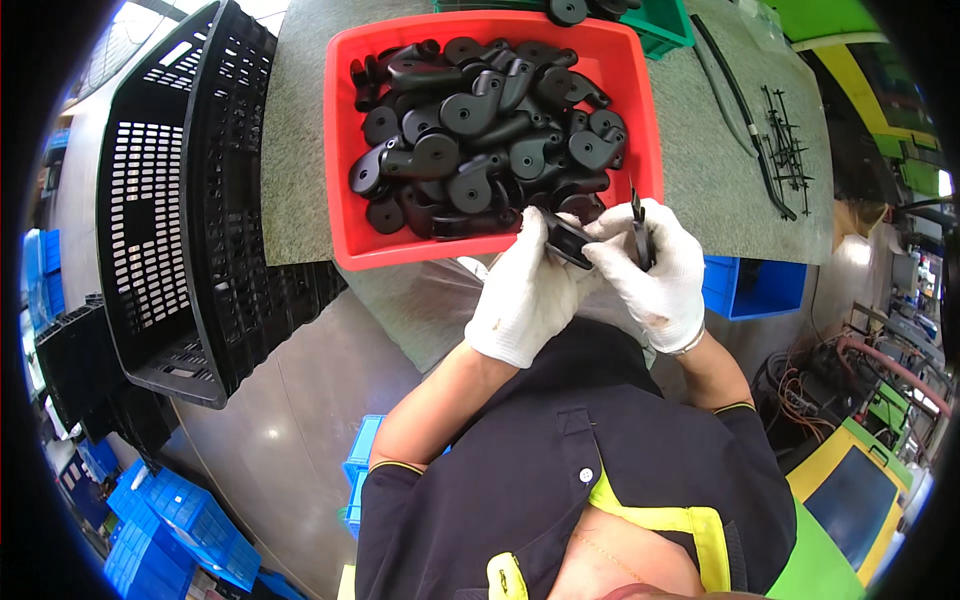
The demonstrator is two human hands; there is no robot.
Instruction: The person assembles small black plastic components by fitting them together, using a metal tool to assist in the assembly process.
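Both my hands wear white gloves and work close together at the near edge of a red plastic bin [337, 190]. My left hand [525, 300] is closed on a black plastic part [568, 243], holding it tilted over the bin's near rim. The fingertips of my right hand [660, 285] touch the same part from the right. A slim dark tool with a pointed tip [640, 230] is gripped upright in my right hand; its exact kind is hard to make out. Inside the bin lie many black plastic parts [465, 115], each with a round end and a stubby arm.
Black slotted crates [195, 220] stand at the left. Thin black sprue-like pieces [787, 140] and a long black strip [745, 115] lie on the table's right side. A green bin [665, 25] is behind the red one, a blue bin [755, 287] below the table's right edge.
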